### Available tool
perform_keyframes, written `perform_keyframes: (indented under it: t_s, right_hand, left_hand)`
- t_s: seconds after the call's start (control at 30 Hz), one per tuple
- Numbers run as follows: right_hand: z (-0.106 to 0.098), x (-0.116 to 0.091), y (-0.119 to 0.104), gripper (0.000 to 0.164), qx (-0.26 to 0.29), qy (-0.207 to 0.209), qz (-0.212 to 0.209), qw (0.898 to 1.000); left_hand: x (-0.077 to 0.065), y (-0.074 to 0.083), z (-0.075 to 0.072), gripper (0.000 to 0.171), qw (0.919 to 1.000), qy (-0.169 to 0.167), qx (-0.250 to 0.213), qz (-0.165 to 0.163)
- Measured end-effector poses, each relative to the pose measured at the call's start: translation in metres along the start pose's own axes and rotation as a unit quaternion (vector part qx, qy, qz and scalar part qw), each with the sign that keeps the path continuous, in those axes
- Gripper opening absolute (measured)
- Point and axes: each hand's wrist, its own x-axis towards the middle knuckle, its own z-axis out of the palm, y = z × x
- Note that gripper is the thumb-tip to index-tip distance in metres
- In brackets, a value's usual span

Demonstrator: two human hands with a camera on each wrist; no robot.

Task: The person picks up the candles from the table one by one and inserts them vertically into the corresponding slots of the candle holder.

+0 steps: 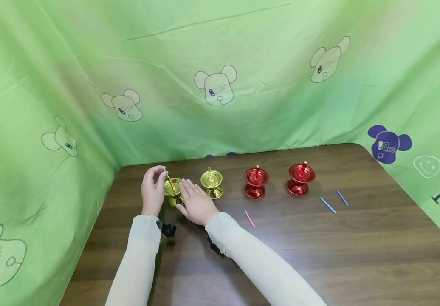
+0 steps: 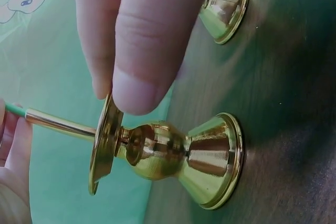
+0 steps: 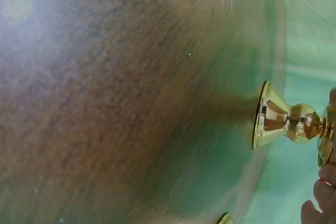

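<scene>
My left hand (image 1: pixel 153 193) pinches a thin green candle (image 2: pixel 14 109) at the top of the upright tube on the leftmost gold candle holder (image 1: pixel 173 187). In the left wrist view, the candle's end meets the mouth of that tube. The fingers of my right hand (image 1: pixel 198 204) pinch the rim of the same holder's dish (image 2: pixel 101 153) from the right side. This holder's base (image 2: pixel 214 166) stands on the table. In the right wrist view, the gold holder (image 3: pixel 275 116) is at the right edge, with fingers at its dish.
Just right of my right hand stands a second gold candle holder (image 1: pixel 211 180). Farther right are two red candle holders, one nearer (image 1: pixel 256 180) and one farther (image 1: pixel 300 176). A pink candle (image 1: pixel 250 219) and two blue candles (image 1: pixel 328 205) lie on the wooden table (image 1: pixel 319 255). Green cloth (image 1: pixel 174 119) hangs behind.
</scene>
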Motion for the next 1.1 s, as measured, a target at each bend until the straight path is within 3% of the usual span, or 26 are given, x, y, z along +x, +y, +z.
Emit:
perform_keyframes:
  t_s: [0.23, 0.43, 0.77, 1.1]
  right_hand:
    - [0.002, 0.001, 0.000, 0.071, -0.006, -0.002, 0.004, 1.000]
    - [0.004, 0.002, 0.000, 0.072, -0.001, -0.009, 0.007, 1.000]
    - [0.002, 0.002, 0.001, 0.072, -0.003, -0.005, 0.004, 1.000]
    - [0.005, 0.002, 0.000, 0.072, -0.002, 0.002, 0.002, 1.000]
  left_hand:
    - [0.000, 0.000, -0.001, 0.022, 0.9998, -0.016, -0.008, 0.003]
    - [0.003, -0.003, -0.001, 0.019, 0.9996, -0.007, 0.017, 0.021]
    - [0.002, 0.008, 0.002, 0.016, 0.9987, 0.031, -0.012, -0.039]
    - [0.004, 0.003, 0.003, 0.015, 0.9993, 0.029, 0.011, -0.020]
